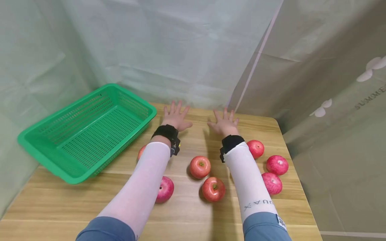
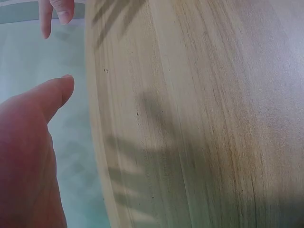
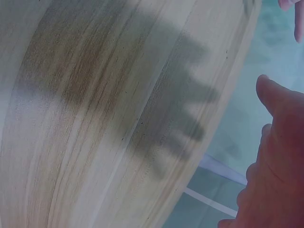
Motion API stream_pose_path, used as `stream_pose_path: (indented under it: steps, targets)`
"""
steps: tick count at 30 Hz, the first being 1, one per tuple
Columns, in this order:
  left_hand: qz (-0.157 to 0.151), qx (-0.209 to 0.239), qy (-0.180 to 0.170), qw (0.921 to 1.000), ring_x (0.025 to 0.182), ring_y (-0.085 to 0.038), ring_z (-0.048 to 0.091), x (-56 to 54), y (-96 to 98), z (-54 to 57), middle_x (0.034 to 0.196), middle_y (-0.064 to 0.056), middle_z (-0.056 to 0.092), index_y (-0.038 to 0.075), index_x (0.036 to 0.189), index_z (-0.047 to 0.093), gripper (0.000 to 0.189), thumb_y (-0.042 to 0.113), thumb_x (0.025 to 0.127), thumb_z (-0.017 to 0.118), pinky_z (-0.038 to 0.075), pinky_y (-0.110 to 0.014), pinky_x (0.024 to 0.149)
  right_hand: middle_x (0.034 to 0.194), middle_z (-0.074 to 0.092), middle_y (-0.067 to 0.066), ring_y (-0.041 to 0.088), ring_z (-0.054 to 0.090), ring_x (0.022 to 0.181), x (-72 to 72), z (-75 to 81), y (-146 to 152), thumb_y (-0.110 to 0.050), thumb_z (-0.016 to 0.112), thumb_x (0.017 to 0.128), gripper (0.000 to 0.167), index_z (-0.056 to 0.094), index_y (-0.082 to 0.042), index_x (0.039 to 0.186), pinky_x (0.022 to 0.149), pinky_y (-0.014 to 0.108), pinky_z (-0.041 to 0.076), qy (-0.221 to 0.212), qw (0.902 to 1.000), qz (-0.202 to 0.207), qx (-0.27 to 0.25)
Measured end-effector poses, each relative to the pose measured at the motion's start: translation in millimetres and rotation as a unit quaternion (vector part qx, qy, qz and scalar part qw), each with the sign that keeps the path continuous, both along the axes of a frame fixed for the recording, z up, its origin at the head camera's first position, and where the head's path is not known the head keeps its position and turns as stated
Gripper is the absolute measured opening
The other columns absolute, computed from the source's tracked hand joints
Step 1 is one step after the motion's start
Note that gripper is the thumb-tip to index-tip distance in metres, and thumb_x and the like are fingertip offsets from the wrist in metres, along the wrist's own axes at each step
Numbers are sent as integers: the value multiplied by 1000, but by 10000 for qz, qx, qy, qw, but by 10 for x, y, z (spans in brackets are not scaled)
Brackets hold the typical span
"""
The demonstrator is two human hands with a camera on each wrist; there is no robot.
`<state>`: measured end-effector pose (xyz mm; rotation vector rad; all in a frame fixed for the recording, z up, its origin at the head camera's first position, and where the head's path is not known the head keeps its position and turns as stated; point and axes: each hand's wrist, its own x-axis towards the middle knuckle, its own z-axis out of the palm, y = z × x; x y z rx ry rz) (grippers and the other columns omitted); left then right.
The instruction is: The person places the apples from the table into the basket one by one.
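Both hands reach out over the far part of the wooden table with fingers spread, and neither holds anything. My left hand [image 1: 176, 119] is near the right end of a green plastic basket [image 1: 90, 173]. To its right, the right hand [image 1: 224, 124] hovers beyond the apples. In the wrist views, the left thumb [image 2: 50, 97] and the right thumb [image 3: 278, 97] show by the table edge, with hand shadows on the wood. Two red apples, one [image 1: 200, 167] just behind the other [image 1: 213, 189], lie between the forearms. A pinker apple [image 1: 166, 189] is partly hidden by the left forearm.
Right of the right forearm lie several apples, including a red one [image 1: 255, 149] and a dark pink one [image 1: 277, 165]. Another apple [image 1: 140, 152] peeks out behind the left forearm. Pale curtains [image 1: 181, 50] hang close around the table [image 1: 187, 217].
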<state>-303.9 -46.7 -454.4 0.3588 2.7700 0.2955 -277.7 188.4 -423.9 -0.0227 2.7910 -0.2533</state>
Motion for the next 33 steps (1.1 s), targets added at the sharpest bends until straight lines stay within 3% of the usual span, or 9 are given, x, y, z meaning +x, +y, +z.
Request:
stream_pose_path:
  steps: [7, 12, 18, 22, 27, 33]
  targets:
    - [-15, 103, -61, 9999, 158, -45, -21, 67, -5, 62, 176, -18, -16, 21, 174, 5, 90, 59, 106, 50, -8, -70, 122, 174, -24, 16, 47, -28, 155, -172, -227, 63, -66, 40, 108, 83, 1, -35, 173, 118, 76, -9, -286, 9996, -22, 44]
    - [-220, 147, -203, 9994, 159, -45, -18, -6, -47, 50, 176, -17, -18, 24, 174, 3, 91, 63, 106, 48, -6, -72, 122, 174, -23, 17, 47, -27, 155, -200, -240, 95, -65, 40, 108, 82, 1, -35, 173, 118, 76, -9, -344, 9993, 51, -125]
    - [-664, 460, -62, 9967, 161, -47, -10, -54, -145, 166, 178, -15, -13, 26, 174, 4, 92, 66, 105, 48, 0, -72, 123, 175, -20, 20, 51, -23, 156, -196, -140, 150, -68, 37, 107, 84, 2, -32, 174, 118, 77, -5, -348, 9989, 203, -231]
    - [-914, 726, -142, 9931, 161, -44, -12, 42, -267, 329, 178, -16, -13, 27, 174, 1, 91, 68, 104, 44, 1, -71, 123, 175, -22, 17, 50, -23, 156, -250, -131, 240, -74, 35, 105, 87, 1, -33, 174, 119, 76, -5, -462, 9980, 292, -313]
    - [-1104, 1003, -162, 9887, 162, -43, -8, 250, -450, 536, 177, -19, -9, 23, 174, 3, 90, 65, 106, 43, 3, -69, 124, 173, -24, 20, 54, -22, 155, -260, -105, 365, -75, 35, 104, 90, 2, -29, 174, 119, 76, -5, -744, 9932, 619, -644]
    - [-1286, 1341, 155, 9825, 162, -43, 2, 485, -703, 654, 177, -22, -2, 20, 174, 7, 84, 55, 110, 48, 8, -66, 125, 174, -17, 25, 56, -12, 157, 21, 263, 395, -65, 40, 108, 84, 10, -23, 174, 117, 80, 2, -1000, 9854, 988, -963]
